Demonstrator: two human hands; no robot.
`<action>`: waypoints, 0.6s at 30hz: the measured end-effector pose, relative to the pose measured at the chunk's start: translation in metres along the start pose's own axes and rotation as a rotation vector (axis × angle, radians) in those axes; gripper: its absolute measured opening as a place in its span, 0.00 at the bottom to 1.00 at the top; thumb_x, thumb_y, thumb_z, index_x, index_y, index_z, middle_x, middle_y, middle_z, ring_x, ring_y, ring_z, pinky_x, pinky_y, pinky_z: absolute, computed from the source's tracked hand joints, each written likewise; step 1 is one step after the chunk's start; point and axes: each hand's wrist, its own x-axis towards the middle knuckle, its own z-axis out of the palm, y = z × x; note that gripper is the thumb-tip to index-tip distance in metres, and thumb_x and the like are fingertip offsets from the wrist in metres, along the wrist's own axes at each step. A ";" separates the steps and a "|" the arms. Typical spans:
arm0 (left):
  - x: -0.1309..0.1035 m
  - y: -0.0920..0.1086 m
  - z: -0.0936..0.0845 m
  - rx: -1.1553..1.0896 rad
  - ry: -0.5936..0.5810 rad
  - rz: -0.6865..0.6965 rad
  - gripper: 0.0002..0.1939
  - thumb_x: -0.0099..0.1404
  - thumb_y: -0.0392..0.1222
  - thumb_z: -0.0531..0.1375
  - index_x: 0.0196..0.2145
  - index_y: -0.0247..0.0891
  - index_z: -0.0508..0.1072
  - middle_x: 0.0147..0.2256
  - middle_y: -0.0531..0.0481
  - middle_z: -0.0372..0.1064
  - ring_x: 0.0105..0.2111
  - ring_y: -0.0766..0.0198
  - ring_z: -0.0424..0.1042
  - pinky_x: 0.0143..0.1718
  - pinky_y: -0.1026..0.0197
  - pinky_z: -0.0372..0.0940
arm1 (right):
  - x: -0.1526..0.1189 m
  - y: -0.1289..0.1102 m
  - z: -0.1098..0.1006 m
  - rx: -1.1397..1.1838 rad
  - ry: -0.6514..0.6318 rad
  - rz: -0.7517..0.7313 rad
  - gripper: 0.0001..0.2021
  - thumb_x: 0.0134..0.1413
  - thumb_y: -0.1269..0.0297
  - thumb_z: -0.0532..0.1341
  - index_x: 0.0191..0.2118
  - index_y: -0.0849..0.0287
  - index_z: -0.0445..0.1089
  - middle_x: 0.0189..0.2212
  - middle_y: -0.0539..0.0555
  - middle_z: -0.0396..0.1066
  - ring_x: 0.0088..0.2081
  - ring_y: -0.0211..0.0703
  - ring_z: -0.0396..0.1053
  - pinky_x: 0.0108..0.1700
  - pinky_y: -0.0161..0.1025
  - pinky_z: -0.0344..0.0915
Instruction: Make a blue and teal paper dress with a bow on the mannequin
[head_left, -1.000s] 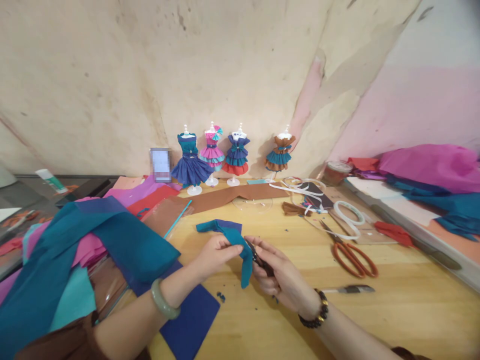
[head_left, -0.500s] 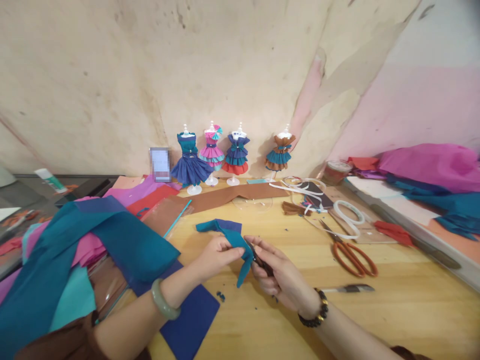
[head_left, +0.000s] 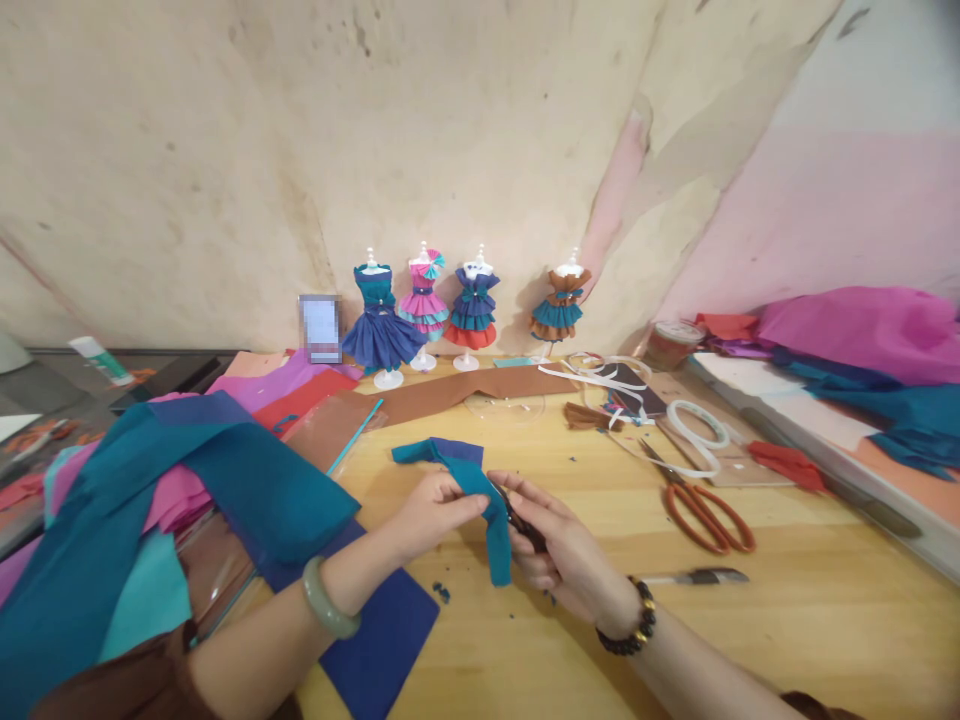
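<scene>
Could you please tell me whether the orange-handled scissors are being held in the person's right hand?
No, the orange-handled scissors lie on the wooden table, apart from and to the right of the right hand.

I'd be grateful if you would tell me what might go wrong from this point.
1. The left hand holds the teal strip right by the dark tool in the right hand. The tool's tip is mostly hidden; if it cuts, it might nip a finger.
2. The strip's lower end is unsupported, so it might twist or crease.
3. White ribbon appears to cross the scissors and could snag if they are lifted.
</scene>
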 end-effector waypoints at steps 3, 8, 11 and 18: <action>0.000 0.001 0.001 -0.008 -0.021 0.012 0.17 0.55 0.53 0.66 0.30 0.34 0.80 0.31 0.45 0.79 0.34 0.56 0.75 0.44 0.56 0.67 | 0.001 0.002 -0.001 0.005 -0.021 -0.002 0.24 0.49 0.45 0.66 0.44 0.54 0.61 0.16 0.39 0.58 0.14 0.25 0.36 0.16 0.28 0.31; 0.002 0.001 0.003 0.039 0.001 0.029 0.15 0.56 0.51 0.65 0.29 0.34 0.80 0.32 0.45 0.79 0.37 0.55 0.75 0.46 0.55 0.66 | 0.002 0.005 -0.002 -0.086 0.013 -0.048 0.25 0.47 0.44 0.68 0.42 0.55 0.62 0.15 0.38 0.56 0.14 0.25 0.38 0.15 0.28 0.33; 0.004 -0.002 0.001 0.122 0.041 0.050 0.14 0.57 0.49 0.63 0.28 0.34 0.80 0.31 0.44 0.78 0.36 0.55 0.74 0.44 0.55 0.66 | 0.002 0.005 -0.001 -0.155 0.055 -0.025 0.23 0.43 0.46 0.70 0.35 0.57 0.63 0.14 0.38 0.56 0.13 0.24 0.39 0.14 0.28 0.33; 0.004 -0.005 -0.005 0.067 0.042 -0.024 0.14 0.54 0.48 0.67 0.33 0.35 0.81 0.34 0.44 0.79 0.37 0.54 0.75 0.43 0.55 0.67 | 0.005 0.008 -0.004 -0.250 0.092 0.066 0.22 0.40 0.50 0.70 0.21 0.57 0.57 0.12 0.38 0.53 0.11 0.22 0.40 0.14 0.30 0.32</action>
